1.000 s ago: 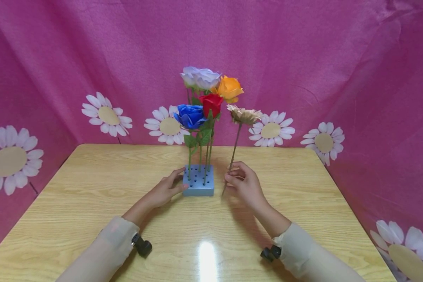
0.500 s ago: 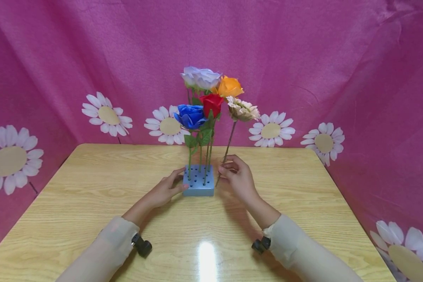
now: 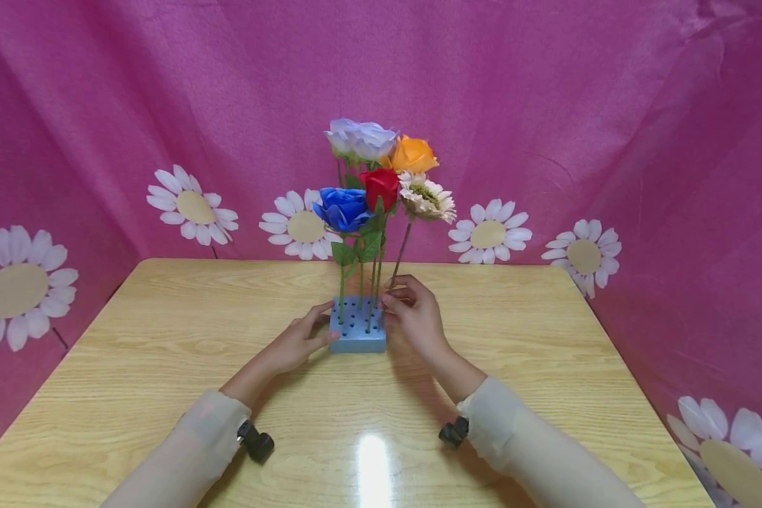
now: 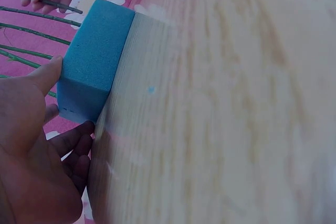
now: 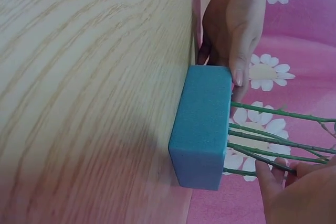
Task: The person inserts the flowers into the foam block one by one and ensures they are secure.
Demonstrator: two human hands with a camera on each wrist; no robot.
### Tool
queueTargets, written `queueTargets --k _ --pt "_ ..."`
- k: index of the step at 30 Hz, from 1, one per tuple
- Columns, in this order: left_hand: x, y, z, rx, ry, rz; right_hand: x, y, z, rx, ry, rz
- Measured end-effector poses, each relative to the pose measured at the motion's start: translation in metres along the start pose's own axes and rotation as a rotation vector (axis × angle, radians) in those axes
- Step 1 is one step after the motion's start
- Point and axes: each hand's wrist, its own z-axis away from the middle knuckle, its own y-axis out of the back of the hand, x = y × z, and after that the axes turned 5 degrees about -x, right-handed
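On the table sits a light-blue block with holes (image 3: 358, 346). A blue flower (image 3: 343, 210), a red rose (image 3: 381, 186), an orange rose (image 3: 414, 154) and pale lavender blooms (image 3: 362, 140) stand in it on green stems. My left hand (image 3: 294, 347) grips the block's left side, thumb near the front corner, fingers behind. My right hand (image 3: 422, 321) pinches the brown stem of a cream daisy-like flower (image 3: 427, 197), tilted with its head to the right. The stem's lower end is at the block's top on the right; I cannot tell whether it is inside a hole.
The wooden table (image 3: 165, 339) spreads around the block, with a bright light reflection near its front. Behind and beside it hangs a pink curtain (image 3: 546, 106) printed with white daisies. Small black cameras (image 3: 257, 442) sit on both sleeve cuffs.
My right hand has moved left with the cream flower, bringing the stem's lower end from beside the block to over its right part. The flower head has turned forward. My left hand stays in place.
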Motion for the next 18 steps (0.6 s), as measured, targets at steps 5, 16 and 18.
queueTargets --k 5,16,18 --pt "0.001 0.000 0.000 0.001 0.001 -0.002 0.006 -0.003 -0.002 -0.002 0.016 0.032" --pt "0.001 -0.001 -0.001 0.014 0.007 -0.019 0.015 -0.004 -0.004 0.001 0.032 0.104" --pt "0.000 -0.001 -0.001 0.015 0.009 -0.020 0.017 -0.005 -0.003 0.001 0.029 0.120"
